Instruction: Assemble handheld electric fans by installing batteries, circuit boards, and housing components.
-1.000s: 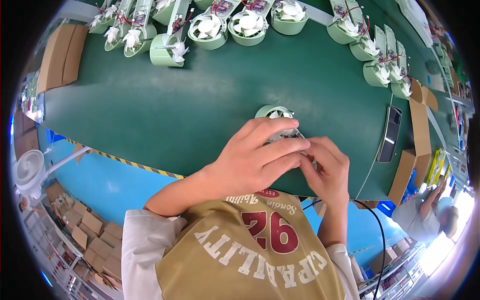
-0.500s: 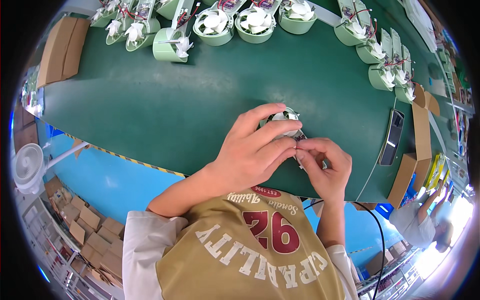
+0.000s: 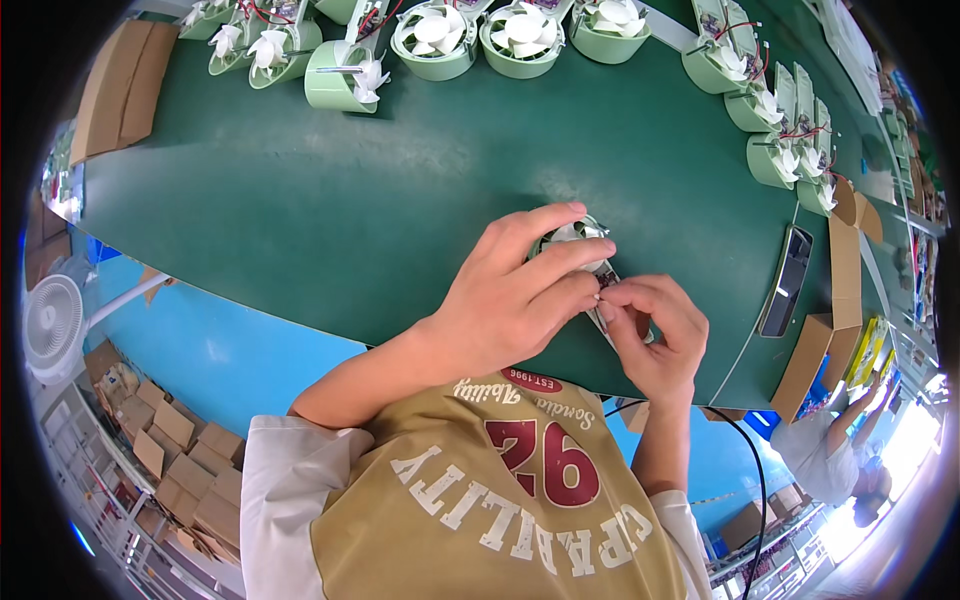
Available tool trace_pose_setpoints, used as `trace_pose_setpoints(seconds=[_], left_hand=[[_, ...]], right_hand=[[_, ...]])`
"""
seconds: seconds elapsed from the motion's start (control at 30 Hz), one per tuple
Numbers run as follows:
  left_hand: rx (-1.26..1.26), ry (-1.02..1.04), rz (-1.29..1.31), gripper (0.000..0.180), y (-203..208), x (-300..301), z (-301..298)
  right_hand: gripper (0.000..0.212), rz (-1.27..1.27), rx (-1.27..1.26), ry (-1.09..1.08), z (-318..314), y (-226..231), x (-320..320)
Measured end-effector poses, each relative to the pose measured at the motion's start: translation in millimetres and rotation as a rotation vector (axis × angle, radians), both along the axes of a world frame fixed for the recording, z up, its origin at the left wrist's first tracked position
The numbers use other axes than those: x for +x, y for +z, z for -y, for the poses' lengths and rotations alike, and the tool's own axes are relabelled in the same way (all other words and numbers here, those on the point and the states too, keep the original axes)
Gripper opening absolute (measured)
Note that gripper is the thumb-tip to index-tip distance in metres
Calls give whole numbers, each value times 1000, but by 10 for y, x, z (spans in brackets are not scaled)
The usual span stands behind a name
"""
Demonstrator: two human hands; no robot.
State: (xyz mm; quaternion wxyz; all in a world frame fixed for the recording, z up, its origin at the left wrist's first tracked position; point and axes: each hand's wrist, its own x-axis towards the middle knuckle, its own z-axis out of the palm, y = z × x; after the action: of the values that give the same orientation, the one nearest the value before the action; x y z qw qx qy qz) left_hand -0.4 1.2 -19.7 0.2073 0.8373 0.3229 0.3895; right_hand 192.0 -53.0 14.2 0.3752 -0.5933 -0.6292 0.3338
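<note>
A small fan unit (image 3: 590, 229) with white blades lies under my fingers on the green table, mostly covered by my left hand (image 3: 510, 285). That hand is curled over the round fan head, its fingertips on the housing and beside the circuit board (image 3: 605, 273). My right hand (image 3: 662, 325) is pinched at the board, thumb and index finger meeting the left fingertips. Whatever tiny part lies between them is too hidden to name. The handle end of the unit runs beneath the right fingers, toward my body.
Several pale green fan units (image 3: 433, 42) stand along the far edge, with more fan units (image 3: 775, 155) at the far right. A phone (image 3: 787, 280) lies at right beside an open cardboard box (image 3: 806, 365). Another cardboard box (image 3: 125, 85) sits far left. A person (image 3: 825, 450) is at the right.
The view has shifted slightly. Both hands stay at the fan unit, the fingertips still together at the circuit board, with only small finger movement.
</note>
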Motion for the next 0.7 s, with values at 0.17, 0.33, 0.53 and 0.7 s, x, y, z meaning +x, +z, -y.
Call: trace_pose_setpoints(seconds=[0.17, 0.33, 0.53, 0.7], left_hand=[[137, 17, -111, 19, -120, -10, -5], [74, -26, -175, 22, -82, 1, 17], [185, -6, -217, 22, -134, 41, 45], [189, 15, -226, 17, -120, 63, 63]], right_hand=[[13, -110, -153, -153, 70, -35, 67], [10, -120, -312, -308, 153, -57, 130], [7, -10, -271, -305, 124, -47, 86], [6, 126, -223, -263, 104, -55, 103]])
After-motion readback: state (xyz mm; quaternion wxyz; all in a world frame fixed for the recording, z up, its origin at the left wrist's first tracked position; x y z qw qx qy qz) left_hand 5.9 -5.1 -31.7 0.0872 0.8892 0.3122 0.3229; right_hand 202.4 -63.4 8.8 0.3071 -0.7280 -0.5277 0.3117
